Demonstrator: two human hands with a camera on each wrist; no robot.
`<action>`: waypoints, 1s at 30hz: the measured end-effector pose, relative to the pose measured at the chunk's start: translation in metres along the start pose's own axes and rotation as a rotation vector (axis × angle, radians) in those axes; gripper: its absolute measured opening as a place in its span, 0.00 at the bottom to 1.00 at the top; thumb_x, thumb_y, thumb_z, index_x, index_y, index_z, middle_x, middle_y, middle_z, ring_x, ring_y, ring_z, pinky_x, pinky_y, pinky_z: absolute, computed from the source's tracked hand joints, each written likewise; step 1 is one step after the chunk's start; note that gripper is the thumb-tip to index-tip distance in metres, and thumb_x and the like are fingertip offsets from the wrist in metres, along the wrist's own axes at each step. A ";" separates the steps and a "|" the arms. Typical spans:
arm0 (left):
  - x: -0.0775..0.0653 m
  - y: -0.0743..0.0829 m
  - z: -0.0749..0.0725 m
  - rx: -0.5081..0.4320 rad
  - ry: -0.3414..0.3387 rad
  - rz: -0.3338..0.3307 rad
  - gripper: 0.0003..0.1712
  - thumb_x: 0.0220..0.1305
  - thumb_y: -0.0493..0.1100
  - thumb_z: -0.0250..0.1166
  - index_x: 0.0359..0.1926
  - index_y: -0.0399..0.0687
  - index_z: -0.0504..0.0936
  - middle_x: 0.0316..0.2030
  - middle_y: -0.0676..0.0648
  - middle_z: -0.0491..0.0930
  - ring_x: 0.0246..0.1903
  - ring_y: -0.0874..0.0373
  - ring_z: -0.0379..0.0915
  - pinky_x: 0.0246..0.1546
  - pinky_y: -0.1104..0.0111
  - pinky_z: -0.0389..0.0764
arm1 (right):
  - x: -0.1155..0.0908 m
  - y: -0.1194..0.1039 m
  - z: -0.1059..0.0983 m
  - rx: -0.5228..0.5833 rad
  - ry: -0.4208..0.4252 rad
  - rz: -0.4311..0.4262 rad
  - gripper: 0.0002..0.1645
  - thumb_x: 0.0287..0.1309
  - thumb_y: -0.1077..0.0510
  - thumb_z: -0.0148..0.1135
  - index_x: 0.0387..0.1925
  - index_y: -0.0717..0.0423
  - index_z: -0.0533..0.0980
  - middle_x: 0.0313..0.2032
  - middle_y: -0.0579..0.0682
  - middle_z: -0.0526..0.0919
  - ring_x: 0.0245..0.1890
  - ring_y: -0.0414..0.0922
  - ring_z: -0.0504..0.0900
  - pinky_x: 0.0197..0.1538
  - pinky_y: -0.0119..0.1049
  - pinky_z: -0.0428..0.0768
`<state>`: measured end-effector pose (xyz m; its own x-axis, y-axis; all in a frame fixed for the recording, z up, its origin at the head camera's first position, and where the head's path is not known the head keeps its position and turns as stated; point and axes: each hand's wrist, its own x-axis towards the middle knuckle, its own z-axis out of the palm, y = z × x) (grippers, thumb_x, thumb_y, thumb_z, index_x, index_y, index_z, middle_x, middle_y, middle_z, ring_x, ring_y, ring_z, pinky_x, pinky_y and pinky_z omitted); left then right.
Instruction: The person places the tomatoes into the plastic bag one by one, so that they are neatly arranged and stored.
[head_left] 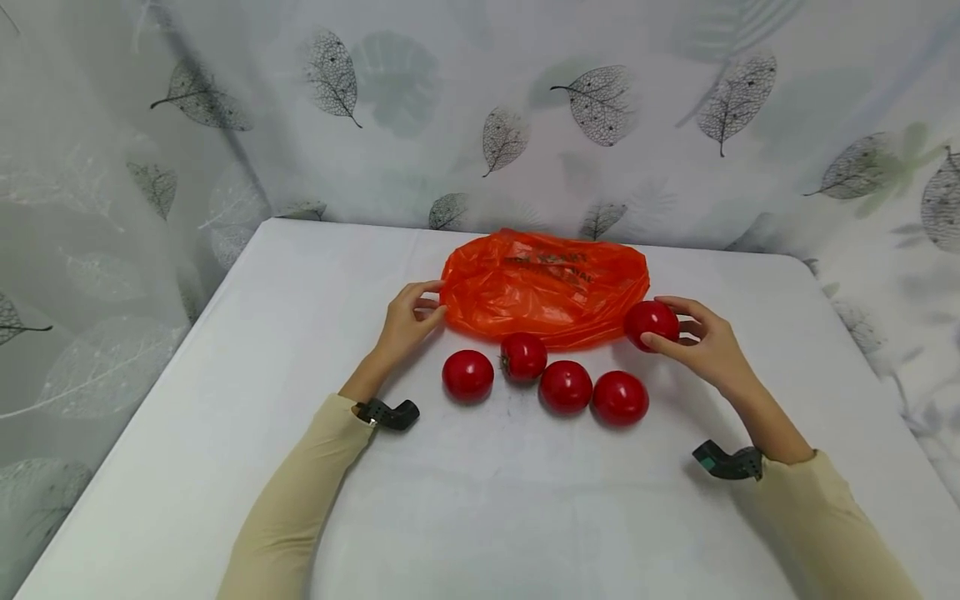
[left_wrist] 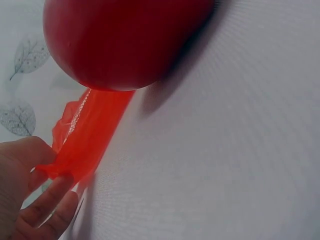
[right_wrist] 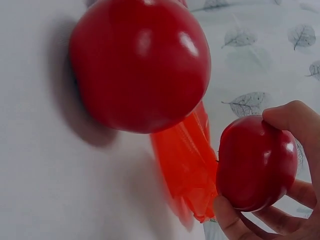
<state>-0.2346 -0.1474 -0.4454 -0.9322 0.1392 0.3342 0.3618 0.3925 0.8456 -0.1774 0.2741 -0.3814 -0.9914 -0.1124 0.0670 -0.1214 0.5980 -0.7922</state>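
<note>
An orange-red plastic bag (head_left: 536,292) with dark print lies flat toward the back of the white table. My left hand (head_left: 403,323) pinches its left end between thumb and fingers, as the left wrist view also shows. At the bag's right end, my right hand (head_left: 711,348) grips a red tomato (head_left: 649,325), with thumb and fingers spread around it. In the right wrist view this tomato (right_wrist: 256,164) is held up off the table. Several more tomatoes rest in front of the bag, among them one at the left (head_left: 468,377) and one at the right (head_left: 620,398).
The white table (head_left: 510,517) runs toward me from the bag. Behind it and along the sides hangs a pale curtain (head_left: 450,83) with a leaf print. Dark wrist-camera mounts sit on both wrists, the left mount (head_left: 388,415) near the leftmost tomato.
</note>
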 end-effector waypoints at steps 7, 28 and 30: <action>0.001 0.001 0.001 0.010 -0.020 -0.027 0.23 0.62 0.32 0.64 0.59 0.35 0.75 0.52 0.35 0.75 0.46 0.43 0.81 0.47 0.54 0.83 | 0.008 -0.005 -0.003 0.004 0.001 -0.002 0.40 0.59 0.51 0.67 0.69 0.56 0.64 0.63 0.62 0.69 0.48 0.42 0.72 0.36 0.20 0.79; 0.000 0.003 -0.001 0.005 -0.010 -0.031 0.23 0.62 0.31 0.65 0.58 0.34 0.76 0.51 0.35 0.75 0.45 0.43 0.81 0.46 0.55 0.83 | 0.050 -0.023 0.010 0.026 -0.022 0.011 0.40 0.60 0.49 0.66 0.70 0.55 0.62 0.65 0.62 0.67 0.53 0.51 0.71 0.36 0.18 0.77; 0.000 0.003 -0.001 0.011 -0.013 -0.037 0.23 0.62 0.32 0.64 0.58 0.35 0.76 0.51 0.35 0.75 0.45 0.43 0.81 0.46 0.56 0.83 | 0.054 -0.023 0.012 0.036 -0.025 0.005 0.41 0.60 0.49 0.65 0.71 0.56 0.62 0.65 0.63 0.67 0.53 0.53 0.70 0.36 0.17 0.76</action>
<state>-0.2334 -0.1474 -0.4423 -0.9449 0.1366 0.2973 0.3272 0.4072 0.8527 -0.2279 0.2449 -0.3670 -0.9904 -0.1297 0.0484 -0.1144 0.5697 -0.8139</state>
